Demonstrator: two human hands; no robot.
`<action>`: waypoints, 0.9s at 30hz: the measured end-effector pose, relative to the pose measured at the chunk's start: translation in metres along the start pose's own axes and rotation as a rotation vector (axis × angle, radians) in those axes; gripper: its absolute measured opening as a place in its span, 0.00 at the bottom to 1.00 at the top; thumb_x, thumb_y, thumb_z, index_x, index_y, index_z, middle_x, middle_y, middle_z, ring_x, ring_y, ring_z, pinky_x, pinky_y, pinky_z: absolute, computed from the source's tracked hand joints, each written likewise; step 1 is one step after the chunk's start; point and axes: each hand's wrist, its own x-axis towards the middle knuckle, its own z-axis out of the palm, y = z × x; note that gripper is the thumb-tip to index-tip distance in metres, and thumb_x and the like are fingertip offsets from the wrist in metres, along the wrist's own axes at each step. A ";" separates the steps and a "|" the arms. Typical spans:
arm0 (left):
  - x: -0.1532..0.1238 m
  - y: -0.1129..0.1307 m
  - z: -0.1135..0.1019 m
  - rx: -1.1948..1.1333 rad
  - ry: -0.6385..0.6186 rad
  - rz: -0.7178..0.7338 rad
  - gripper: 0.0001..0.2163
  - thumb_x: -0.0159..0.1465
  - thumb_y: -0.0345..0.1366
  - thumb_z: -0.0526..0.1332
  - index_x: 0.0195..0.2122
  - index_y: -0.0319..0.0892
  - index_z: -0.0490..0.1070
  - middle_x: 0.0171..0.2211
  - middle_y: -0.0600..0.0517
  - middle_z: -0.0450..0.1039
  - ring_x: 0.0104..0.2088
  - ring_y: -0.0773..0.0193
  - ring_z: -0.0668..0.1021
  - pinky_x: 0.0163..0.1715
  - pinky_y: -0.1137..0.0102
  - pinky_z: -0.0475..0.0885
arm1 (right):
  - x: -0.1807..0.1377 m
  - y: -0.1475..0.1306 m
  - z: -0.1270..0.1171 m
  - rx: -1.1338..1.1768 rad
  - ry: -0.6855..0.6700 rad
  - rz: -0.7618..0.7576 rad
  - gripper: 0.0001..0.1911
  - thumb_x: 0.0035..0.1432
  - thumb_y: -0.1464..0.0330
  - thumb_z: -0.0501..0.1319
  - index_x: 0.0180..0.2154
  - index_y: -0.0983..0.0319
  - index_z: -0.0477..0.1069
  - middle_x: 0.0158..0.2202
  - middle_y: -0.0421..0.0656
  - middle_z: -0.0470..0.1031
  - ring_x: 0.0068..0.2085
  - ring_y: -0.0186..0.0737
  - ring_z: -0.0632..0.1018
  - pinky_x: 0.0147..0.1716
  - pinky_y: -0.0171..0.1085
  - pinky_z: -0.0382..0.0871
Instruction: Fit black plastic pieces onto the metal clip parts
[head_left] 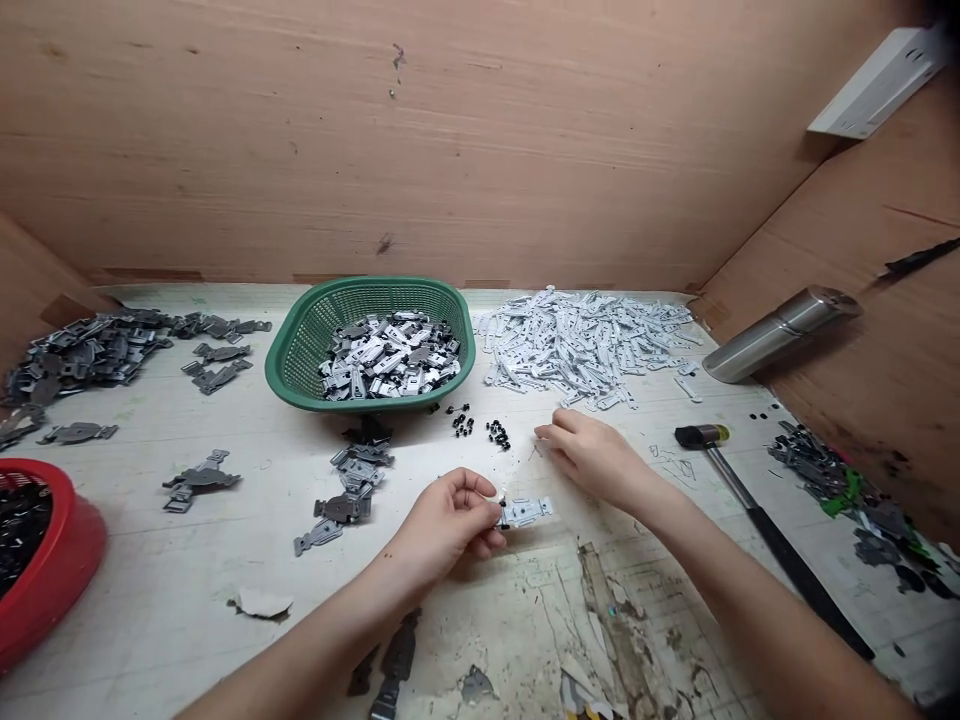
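My left hand (466,512) pinches a small light grey chassis plate (529,512) between thumb and fingertips. Small black pieces show on the plate close to the thumb; the end inside the grip is hidden. To the right, my right hand (592,455) is low over the table with fingers stretched leftward and nothing visible in them. Between the hands and the basket lie small black wheel pairs (497,434), just left of the right fingertips. Behind the right hand spreads a heap of white flat plates (585,345).
A green basket (277,375) holds grey and white plates. More grey plates (97,350) are piled at left, above a red basket (86,535) of black parts. At right are a hammer (780,545), a metal cylinder (780,335) and scrap pieces (847,495). Wooden walls enclose the table.
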 end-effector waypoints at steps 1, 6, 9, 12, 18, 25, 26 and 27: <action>0.000 -0.001 0.000 0.001 0.006 0.016 0.10 0.52 0.32 0.63 0.32 0.40 0.62 0.20 0.59 0.67 0.20 0.70 0.75 0.19 0.77 0.66 | 0.005 0.002 0.004 -0.029 -0.010 -0.033 0.09 0.56 0.79 0.54 0.34 0.63 0.70 0.30 0.44 0.68 0.30 0.38 0.68 0.26 0.34 0.58; 0.002 0.000 -0.001 0.004 0.003 0.000 0.12 0.51 0.33 0.64 0.33 0.40 0.61 0.20 0.58 0.67 0.21 0.68 0.75 0.19 0.76 0.68 | 0.013 -0.002 0.021 -0.047 0.029 -0.063 0.12 0.52 0.84 0.53 0.27 0.65 0.68 0.29 0.46 0.69 0.31 0.40 0.68 0.25 0.35 0.57; 0.002 0.004 -0.004 0.013 0.006 -0.004 0.13 0.51 0.35 0.65 0.33 0.40 0.62 0.21 0.57 0.67 0.22 0.67 0.75 0.20 0.75 0.68 | 0.004 -0.004 0.020 -0.018 0.084 -0.022 0.11 0.55 0.82 0.52 0.28 0.65 0.69 0.27 0.46 0.69 0.29 0.39 0.68 0.24 0.35 0.58; 0.000 0.006 -0.005 0.031 0.007 0.024 0.12 0.52 0.36 0.63 0.34 0.41 0.62 0.23 0.56 0.67 0.24 0.67 0.76 0.23 0.74 0.69 | -0.011 -0.007 0.009 0.049 0.162 0.025 0.10 0.59 0.78 0.50 0.34 0.65 0.69 0.28 0.46 0.69 0.30 0.38 0.70 0.26 0.34 0.61; -0.004 0.003 0.001 0.081 -0.014 0.070 0.09 0.55 0.36 0.60 0.34 0.41 0.61 0.24 0.58 0.64 0.25 0.68 0.74 0.23 0.74 0.68 | -0.043 -0.031 -0.014 0.729 0.255 0.204 0.06 0.60 0.72 0.54 0.35 0.61 0.68 0.30 0.43 0.68 0.28 0.35 0.70 0.24 0.34 0.63; -0.004 -0.002 0.003 0.212 -0.035 0.136 0.08 0.56 0.37 0.58 0.34 0.39 0.66 0.24 0.56 0.65 0.26 0.67 0.73 0.27 0.71 0.69 | -0.057 -0.059 -0.020 0.957 0.262 0.254 0.05 0.58 0.74 0.56 0.33 0.61 0.69 0.29 0.42 0.67 0.30 0.36 0.70 0.26 0.35 0.64; -0.004 -0.002 0.003 0.205 -0.038 0.144 0.08 0.56 0.38 0.58 0.34 0.39 0.66 0.24 0.56 0.65 0.26 0.67 0.73 0.27 0.71 0.70 | -0.057 -0.061 -0.019 0.959 0.268 0.241 0.05 0.58 0.75 0.56 0.34 0.61 0.69 0.30 0.42 0.67 0.30 0.36 0.70 0.27 0.35 0.64; -0.004 -0.003 0.003 0.196 -0.039 0.151 0.09 0.56 0.38 0.58 0.35 0.40 0.66 0.24 0.56 0.65 0.26 0.67 0.73 0.27 0.71 0.70 | -0.058 -0.062 -0.019 0.959 0.274 0.232 0.06 0.58 0.75 0.55 0.34 0.61 0.69 0.30 0.42 0.67 0.31 0.36 0.70 0.27 0.35 0.64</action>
